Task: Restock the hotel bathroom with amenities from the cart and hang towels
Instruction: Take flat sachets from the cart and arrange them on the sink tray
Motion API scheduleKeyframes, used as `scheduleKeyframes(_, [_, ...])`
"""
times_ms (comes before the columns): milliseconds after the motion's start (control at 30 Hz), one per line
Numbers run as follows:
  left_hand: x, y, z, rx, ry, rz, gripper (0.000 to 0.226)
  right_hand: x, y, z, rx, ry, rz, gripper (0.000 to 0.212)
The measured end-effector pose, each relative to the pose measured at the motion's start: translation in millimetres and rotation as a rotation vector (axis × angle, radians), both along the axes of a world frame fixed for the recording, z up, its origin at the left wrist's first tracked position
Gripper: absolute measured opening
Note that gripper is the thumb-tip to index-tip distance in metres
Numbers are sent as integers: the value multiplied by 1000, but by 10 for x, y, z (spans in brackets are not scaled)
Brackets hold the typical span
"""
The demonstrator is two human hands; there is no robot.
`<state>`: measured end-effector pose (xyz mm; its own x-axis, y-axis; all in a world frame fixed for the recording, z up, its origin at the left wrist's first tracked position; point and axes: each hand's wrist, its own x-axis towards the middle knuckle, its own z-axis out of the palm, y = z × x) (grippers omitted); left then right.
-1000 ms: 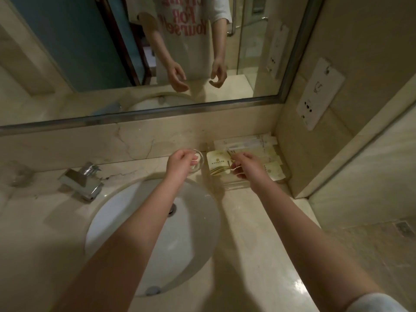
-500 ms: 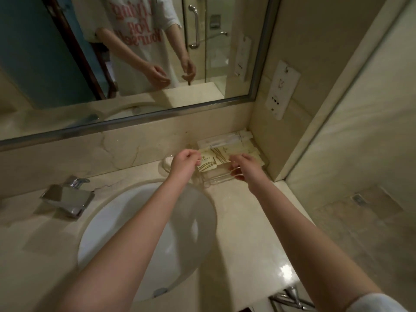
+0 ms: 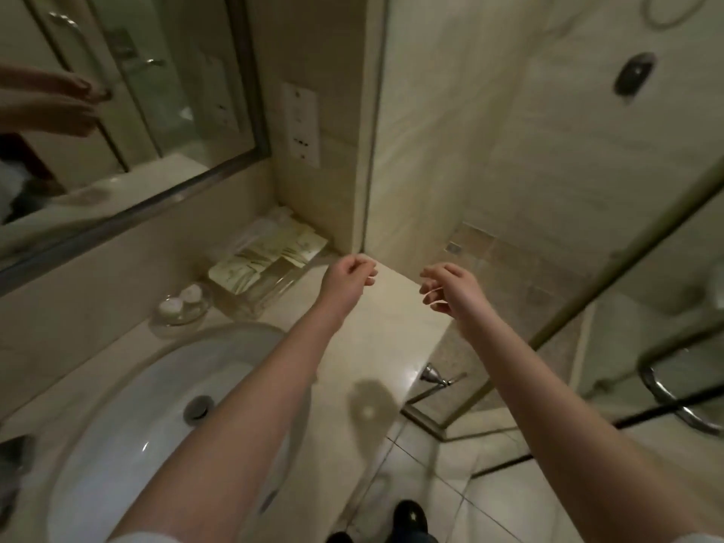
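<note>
1. Head view, hands: both arms reach forward over the right end of the marble worktop [image 3: 376, 339]. The left hand [image 3: 346, 282] hangs in the air above the worktop with its fingers curled loosely inward; nothing shows in it. The right hand [image 3: 450, 290] is out past the worktop's right edge, fingers also curled, with a thin pale loop, apparently a rubber band [image 3: 433, 297], hanging from the fingers.
2. Head view, amenities: a clear tray [image 3: 270, 286] stands on the worktop near the back right corner, just left of the left hand and apart from it. Cream amenity packets [image 3: 266, 254] with gold print lie stacked and fanned in it. Just beside the tray, to its left, sits a small clear dish [image 3: 180, 313] holding two round white wrapped soaps [image 3: 171, 306].
3. Head view, surroundings: the white oval sink [image 3: 156, 405] with its metal drain fills the lower left, partly hidden by the left forearm. A framed mirror [image 3: 129, 111] runs along the wall behind it, showing blurred reflections of both hands at its left edge. A white socket plate [image 3: 301, 125] is fixed on the side wall above the tray. To the right are the glass shower enclosure [image 3: 548, 190] and a curved chrome rail [image 3: 674, 401]. No towels can be made out; the frame is motion-blurred.
</note>
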<state>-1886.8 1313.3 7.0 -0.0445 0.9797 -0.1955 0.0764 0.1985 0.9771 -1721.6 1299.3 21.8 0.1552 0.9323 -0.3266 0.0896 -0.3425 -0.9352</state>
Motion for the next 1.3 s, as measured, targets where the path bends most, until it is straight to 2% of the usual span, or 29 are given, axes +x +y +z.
scheduleKeyframes(333, [1955,-536,76,35,-13,-538,24,1576,-1264,30,49,23,-492,17])
scheduleKeyframes(700, [4205,-2369,102,40,20,-1087,17,3219,-3581,-6,59,11,-1019,6])
scheduleKeyframes(1033, [5549,-4147,147,55,26,-1538,7,3881,-5612,35,61,-21,-1497,9])
scheduleKeyframes(1300, [6548,-5258,211,96,-12,-1886,9,4378,-6693,115,27,-71,-1812,13])
